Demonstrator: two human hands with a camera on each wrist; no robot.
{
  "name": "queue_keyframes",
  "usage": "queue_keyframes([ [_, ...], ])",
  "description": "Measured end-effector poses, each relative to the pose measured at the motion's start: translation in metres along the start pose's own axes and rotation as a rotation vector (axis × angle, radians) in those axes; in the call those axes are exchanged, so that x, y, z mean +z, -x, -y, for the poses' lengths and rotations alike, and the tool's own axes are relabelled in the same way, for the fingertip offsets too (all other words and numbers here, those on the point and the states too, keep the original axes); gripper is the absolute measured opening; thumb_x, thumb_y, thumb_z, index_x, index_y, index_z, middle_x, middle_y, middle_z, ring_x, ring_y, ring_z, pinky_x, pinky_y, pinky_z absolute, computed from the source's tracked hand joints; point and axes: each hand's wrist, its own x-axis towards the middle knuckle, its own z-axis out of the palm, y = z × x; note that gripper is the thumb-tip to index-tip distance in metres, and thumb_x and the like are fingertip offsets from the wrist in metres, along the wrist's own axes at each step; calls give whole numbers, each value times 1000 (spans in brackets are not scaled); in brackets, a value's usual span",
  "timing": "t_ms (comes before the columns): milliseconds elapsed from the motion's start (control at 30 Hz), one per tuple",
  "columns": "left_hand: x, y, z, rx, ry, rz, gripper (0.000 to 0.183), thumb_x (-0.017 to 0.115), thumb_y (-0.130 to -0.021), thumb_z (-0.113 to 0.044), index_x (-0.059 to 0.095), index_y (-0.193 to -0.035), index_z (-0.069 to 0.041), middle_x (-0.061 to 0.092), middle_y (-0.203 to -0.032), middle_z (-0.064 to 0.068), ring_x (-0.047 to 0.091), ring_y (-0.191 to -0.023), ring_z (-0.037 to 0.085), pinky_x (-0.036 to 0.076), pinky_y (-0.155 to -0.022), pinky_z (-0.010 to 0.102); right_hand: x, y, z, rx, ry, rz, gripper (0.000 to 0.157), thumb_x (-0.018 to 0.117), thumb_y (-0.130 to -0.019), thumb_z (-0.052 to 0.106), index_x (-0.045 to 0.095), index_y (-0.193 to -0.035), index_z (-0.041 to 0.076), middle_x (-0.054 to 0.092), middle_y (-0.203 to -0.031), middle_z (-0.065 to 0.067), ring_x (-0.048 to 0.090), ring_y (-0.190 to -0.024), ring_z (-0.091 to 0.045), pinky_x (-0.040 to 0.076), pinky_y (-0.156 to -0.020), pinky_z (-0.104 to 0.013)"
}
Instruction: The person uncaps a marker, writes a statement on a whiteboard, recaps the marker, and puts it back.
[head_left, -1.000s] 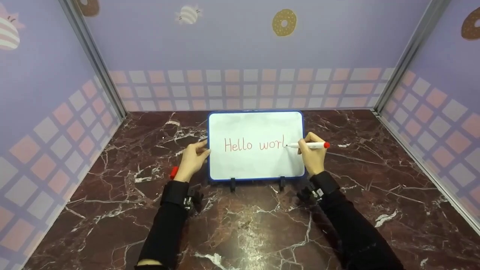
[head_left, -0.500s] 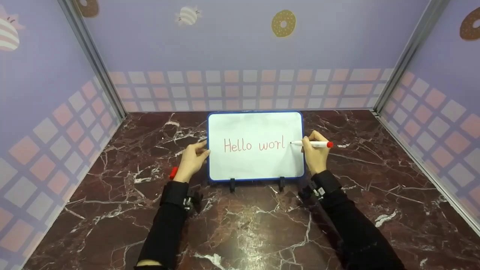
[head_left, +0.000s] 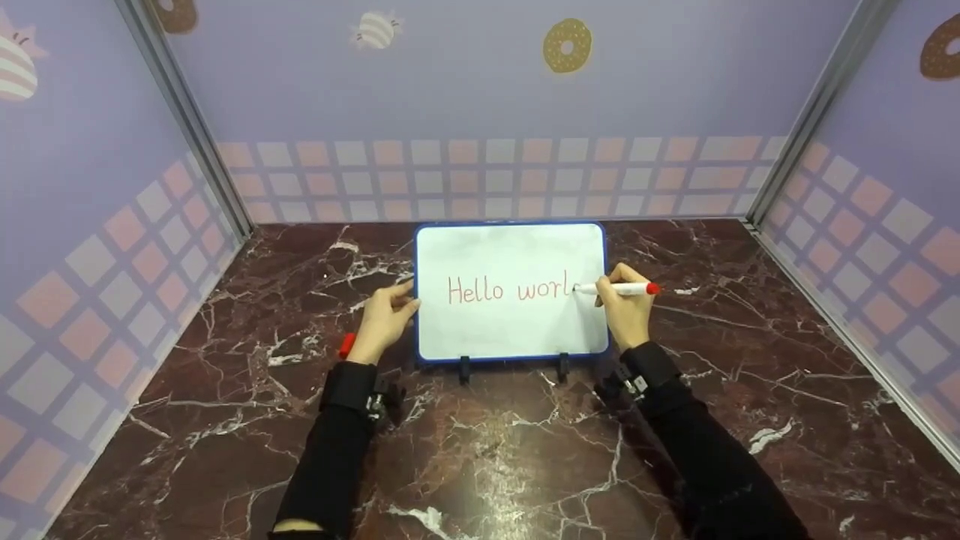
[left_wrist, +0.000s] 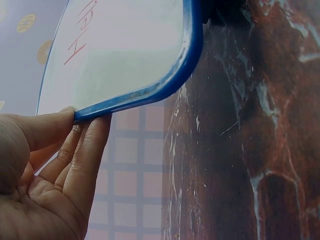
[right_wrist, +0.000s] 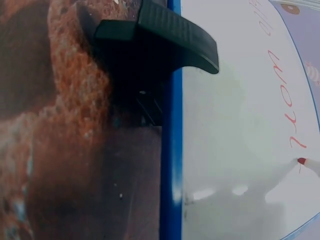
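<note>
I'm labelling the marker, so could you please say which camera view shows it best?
The head view: the marker shows nearly whole, tip to red end, in the right hand. The right wrist view shows only its tip and some barrel; the left wrist, none.

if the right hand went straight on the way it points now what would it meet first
Probably the whiteboard: the right hand holds the marker with its tip at or just off that surface; whether they touch is hard to tell.

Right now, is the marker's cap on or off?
Off: the marker shows a bare red tip at the whiteboard; what looks like its cap lies near the left hand.
</note>
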Motion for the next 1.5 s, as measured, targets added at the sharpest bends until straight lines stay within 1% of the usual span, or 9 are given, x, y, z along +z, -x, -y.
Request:
queue_keyframes([
  [67, 0, 0, 0, 4, -4, -2, 45, 61, -97, -4, 51, -140, 3, 67, -118, 29, 68, -106, 38, 63, -80, 34, -1, 1, 1, -1, 13, 10, 23, 53, -81, -15, 41, -62, -19, 47, -53, -35, 50, -40, -20, 34, -40, -14],
  [267, 0, 0, 1, 10, -4, 2, 45, 61, -97, -4, 52, -140, 3, 66, -119, 30, 68, -107, 38, 63, -82, 36, -3, -1, 1, 9, -8, -21, 24, 53, -82, -15, 38, -63, -19, 48, -46, -3, 48, -39, -14, 36, -39, -14],
  [333, -1, 0, 0, 9, -1, 8, 45, 60, -97, -4, 51, -140, 2, 66, -120, 30, 68, -108, 39, 62, -83, 37, -4, -2, 0, 4, -26, -34, 24, 53, -82, -16, 38, -63, -19, 48, -46, 3, 48, -39, -15, 38, -39, -15],
  [433, -1, 1, 0, 6, -10, 16, 45, 59, -98, -4, 51, -141, 2, 65, -122, 30, 67, -110, 39, 62, -84, 39, -3, -5, -1, -10, -49, -47, 25, 53, -83, -16, 37, -64, -19, 48, -47, 0, 49, -40, -19, 40, -40, -16],
  [667, 0, 1, -1, 8, -10, 9, 44, 60, -97, -4, 52, -140, 2, 66, -119, 30, 68, -107, 39, 62, -85, 43, 0, -10, 1, -29, -15, -64, 25, 55, -88, -12, 42, -67, -18, 51, -60, -36, 57, -45, -20, 39, -44, -14],
  [800, 1, 1, -1, 14, -10, 7, 44, 60, -97, -4, 52, -140, 3, 66, -119, 30, 68, -106, 39, 62, -84, 43, 1, -12, 3, -40, 12, -53, 26, 55, -90, -9, 43, -69, -18, 52, -65, -40, 59, -48, -20, 39, -45, -13],
  [1033, 0, 1, -1, 2, -16, 6, 45, 59, -98, -5, 51, -141, 3, 66, -120, 30, 68, -108, 38, 61, -86, 43, 0, -10, 0, -37, -3, -55, 25, 54, -87, -13, 39, -66, -17, 50, -59, -36, 56, -44, -22, 36, -42, -14],
  [1300, 0, 0, -1, 1, -21, -4, 45, 61, -97, -5, 52, -140, 2, 67, -119, 29, 69, -106, 37, 63, -81, 35, -3, -4, -1, -31, -34, -31, 27, 52, -84, -15, 35, -63, -18, 46, -49, 1, 49, -40, -19, 40, -41, -15],
  [1500, 0, 1, 0, 4, -13, -2, 45, 61, -97, -5, 53, -140, 1, 66, -119, 30, 68, -107, 38, 63, -80, 35, -5, -2, 2, -17, 12, -30, 26, 51, -82, -18, 34, -62, -19, 44, -48, 3, 47, -37, -22, 34, -37, -14],
])
